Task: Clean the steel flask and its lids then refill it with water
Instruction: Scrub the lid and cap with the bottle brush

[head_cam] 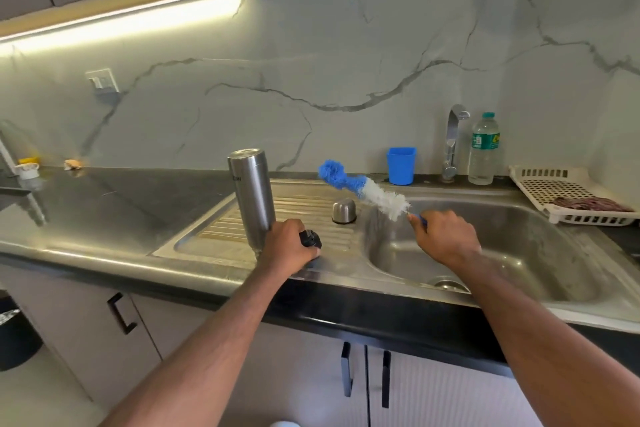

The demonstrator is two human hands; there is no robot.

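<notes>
Standing upside down on the drainboard [221,229] beside the sink [485,253], the flask [252,196] is seen with both lids off; the steel cap [344,210] sits just beside it; the black inner lid [310,239] is gripped by the left hand [291,241]; a brush [363,189] is held by its handle in the right hand [446,236]; no running water is visible; scrubbing is judged under way, while rinsing, refilling and closing remain.
</notes>
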